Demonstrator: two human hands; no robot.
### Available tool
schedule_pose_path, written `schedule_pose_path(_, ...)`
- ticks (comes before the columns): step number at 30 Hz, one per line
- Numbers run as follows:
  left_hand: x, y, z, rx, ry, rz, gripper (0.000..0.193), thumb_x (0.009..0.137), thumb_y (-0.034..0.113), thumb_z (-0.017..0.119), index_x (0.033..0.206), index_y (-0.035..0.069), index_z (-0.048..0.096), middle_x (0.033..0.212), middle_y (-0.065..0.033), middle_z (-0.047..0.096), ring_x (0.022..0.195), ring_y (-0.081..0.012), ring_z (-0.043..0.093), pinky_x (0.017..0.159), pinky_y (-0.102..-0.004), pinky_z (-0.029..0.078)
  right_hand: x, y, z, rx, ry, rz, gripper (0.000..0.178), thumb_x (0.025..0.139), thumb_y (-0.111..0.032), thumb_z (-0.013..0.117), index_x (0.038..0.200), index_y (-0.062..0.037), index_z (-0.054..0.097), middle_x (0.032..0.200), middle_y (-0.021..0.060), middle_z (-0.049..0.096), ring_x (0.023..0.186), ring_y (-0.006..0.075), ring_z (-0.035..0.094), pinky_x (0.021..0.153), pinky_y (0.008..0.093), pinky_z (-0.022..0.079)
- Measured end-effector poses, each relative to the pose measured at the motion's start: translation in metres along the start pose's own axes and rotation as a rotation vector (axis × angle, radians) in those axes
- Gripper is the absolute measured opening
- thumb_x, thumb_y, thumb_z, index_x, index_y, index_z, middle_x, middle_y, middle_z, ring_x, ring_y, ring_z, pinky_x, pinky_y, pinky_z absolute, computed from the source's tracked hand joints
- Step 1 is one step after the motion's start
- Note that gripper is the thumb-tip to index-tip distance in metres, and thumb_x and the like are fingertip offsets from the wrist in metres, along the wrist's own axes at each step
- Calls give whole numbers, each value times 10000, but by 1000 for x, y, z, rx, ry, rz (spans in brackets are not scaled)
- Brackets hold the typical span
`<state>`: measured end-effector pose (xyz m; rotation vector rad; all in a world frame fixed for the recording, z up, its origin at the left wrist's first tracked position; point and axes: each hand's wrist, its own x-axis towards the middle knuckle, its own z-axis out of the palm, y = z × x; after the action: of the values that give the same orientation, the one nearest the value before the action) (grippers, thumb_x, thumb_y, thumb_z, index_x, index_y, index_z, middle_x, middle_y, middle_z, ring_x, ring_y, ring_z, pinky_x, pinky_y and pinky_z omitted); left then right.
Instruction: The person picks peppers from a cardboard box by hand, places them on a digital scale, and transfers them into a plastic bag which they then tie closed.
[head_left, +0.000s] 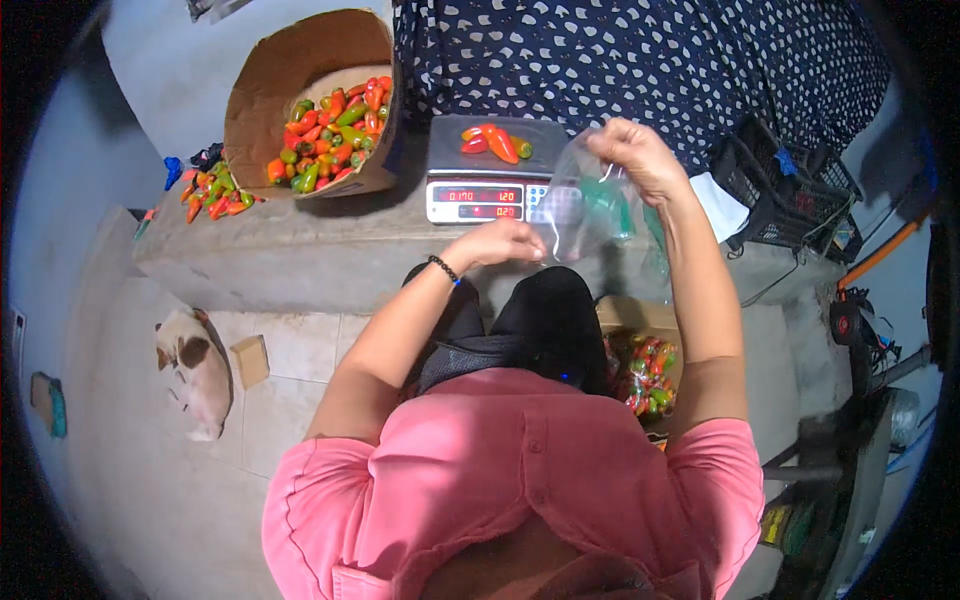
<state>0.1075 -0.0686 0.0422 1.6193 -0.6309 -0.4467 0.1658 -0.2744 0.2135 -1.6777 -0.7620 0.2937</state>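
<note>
Between my hands a clear plastic bag (572,215) is stretched out, apparently with nothing inside it. My right hand (636,155) pinches one end of the bag, up beside the scale. Lower and to the left, my left hand (503,243) grips the other end in front of the scale's display. The digital scale (444,160) has a dark flat pan and a white front with lit red figures. On its pan lie several small peppers (495,142), red, orange and green.
A tilted cardboard box (262,110) of peppers stands left of the scale, with loose peppers (215,195) beside it. At right are a black plastic crate (790,185) and white paper (722,205). Another box (620,315) holds bagged peppers by my legs. A white-and-brown animal (200,375) lies on the floor.
</note>
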Motion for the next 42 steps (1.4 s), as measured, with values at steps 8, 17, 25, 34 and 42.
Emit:
schedule_pose_path(8, -21, -19, 2, -592, 208, 129, 148, 831, 109, 564, 962, 45, 538, 1005, -147, 605, 1015, -218, 537, 887, -346, 401, 8, 47, -62, 474, 383, 89, 128, 841, -213, 603, 787, -110, 551, 689, -13, 580, 517, 69, 504, 452, 198, 411)
schedule_pose_path(17, -38, -110, 11, -1182, 260, -105, 213, 848, 144, 555, 1027, 29, 549, 1030, -134, 581, 1024, -279, 544, 896, -467, 420, -26, 145, -67, 268, 776, 110, 135, 896, -202, 509, 908, -68, 512, 752, 57, 600, 467, 64, 387, 378, 210, 313)
schedule_pose_path(25, -25, -98, 40, -1029, 204, -209, 233, 845, 78, 530, 1072, 22, 528, 969, -81, 587, 914, -207, 576, 813, -366, 462, -82, 203, -44, 324, 1069, 61, 167, 901, -219, 510, 930, -56, 488, 788, 76, 598, 473, 80, 420, 435, 219, 377)
schedule_pose_path(34, -30, -86, 40, -813, 450, -360, 111, 872, 142, 531, 937, 59, 566, 762, 7, 554, 638, -80, 517, 576, -195, 421, -118, 216, -51, 456, 1137, 159, 146, 882, -212, 546, 901, -74, 501, 745, 58, 589, 500, 105, 477, 462, 241, 416)
schedule_pose_path(42, -31, -102, 26, -892, 735, -249, 115, 873, 151, 528, 796, 69, 503, 642, 12, 468, 540, -107, 440, 588, -250, 428, -126, 235, -36, 455, 986, 285, 129, 876, -200, 559, 829, -81, 545, 634, 16, 540, 521, 99, 475, 492, 230, 401)
